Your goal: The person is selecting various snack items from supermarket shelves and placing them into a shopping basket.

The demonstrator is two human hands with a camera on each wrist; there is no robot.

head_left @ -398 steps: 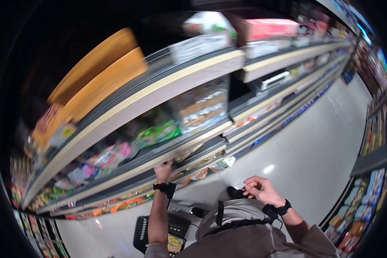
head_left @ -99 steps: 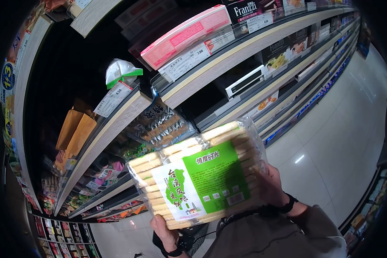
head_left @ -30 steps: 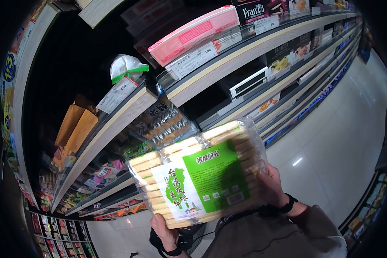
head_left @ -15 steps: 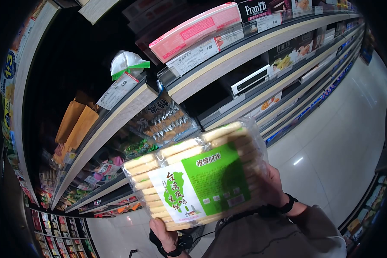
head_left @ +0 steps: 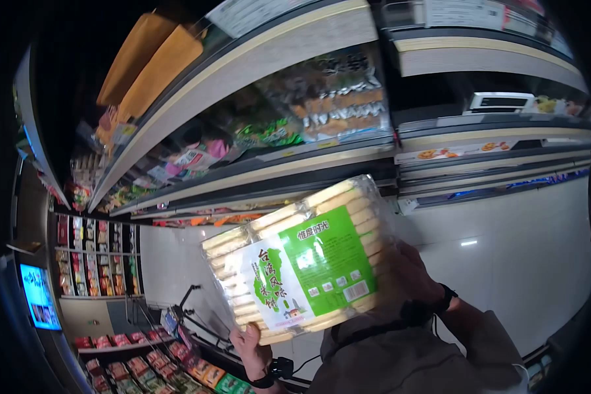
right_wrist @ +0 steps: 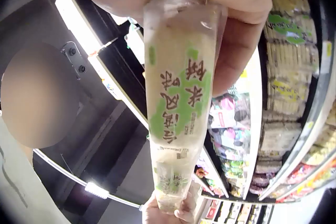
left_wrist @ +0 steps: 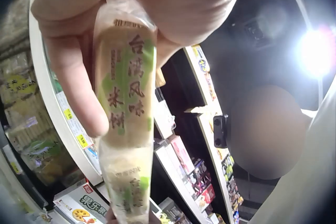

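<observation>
A clear pack of pale rice crackers (head_left: 302, 259) with a green and white label is held up in front of the shelves, label toward me. My left hand (head_left: 249, 340) grips its lower left corner from below. My right hand (head_left: 404, 272) holds its right edge from behind, mostly hidden by the pack. In the left wrist view the cracker pack (left_wrist: 128, 113) shows edge on, pinched between thumb and fingers (left_wrist: 73, 77). The right wrist view shows the cracker pack (right_wrist: 178, 103) edge on too, under the thumb (right_wrist: 236, 50), with the left hand (right_wrist: 168, 214) at its far end.
Long store shelves (head_left: 269, 167) with bagged snacks (head_left: 328, 92) run across the top. Brown paper bags (head_left: 144, 59) stand on the upper shelf. White tiled floor (head_left: 505, 243) lies to the right. A black cart frame (head_left: 190, 315) and low racks of packets (head_left: 171, 368) are at lower left.
Thirteen seconds ago my left hand reached to a shelf and held no pack. Over the last second the view swung left and down; both hands keep the pack, now slightly more upright.
</observation>
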